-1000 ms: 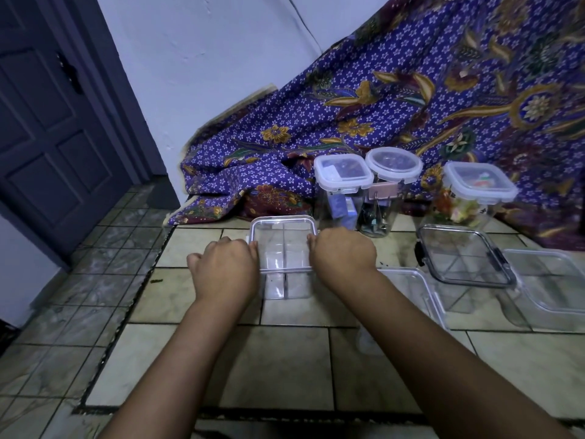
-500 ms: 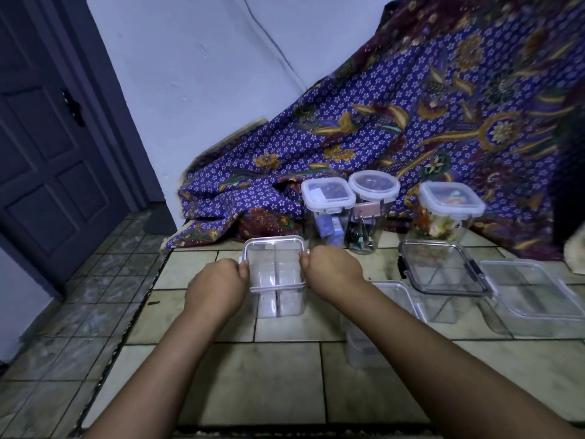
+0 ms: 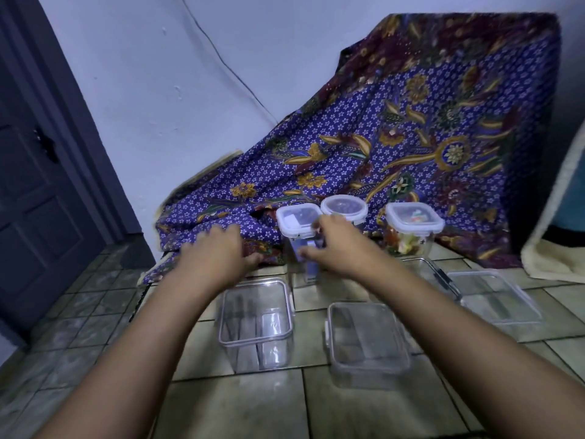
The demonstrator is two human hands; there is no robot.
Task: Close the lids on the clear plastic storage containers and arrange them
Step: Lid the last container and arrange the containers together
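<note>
Head view: your left hand [image 3: 218, 253] and right hand [image 3: 337, 245] hung spread, empty, flanking the twelve-o'clock tall container [image 3: 296, 221], best gripped low.

Empty clear container [image 3: 254, 312] stands upright beside a second empty container [image 3: 367, 340].

The tiled floor [image 3: 240, 407], pale squares with dark grout, carries two clear boxes side by side but apart: the left box [image 3: 254, 324] and the right box [image 3: 367, 343]. Farther right lies a flat clear box [image 3: 497, 296]. Behind stand a square jar [image 3: 297, 221] just beside a round jar [image 3: 343, 205], and a third jar [image 3: 413, 221] apart. A patterned cloth [image 3: 380, 153] drapes onto the tiles behind them.
</note>
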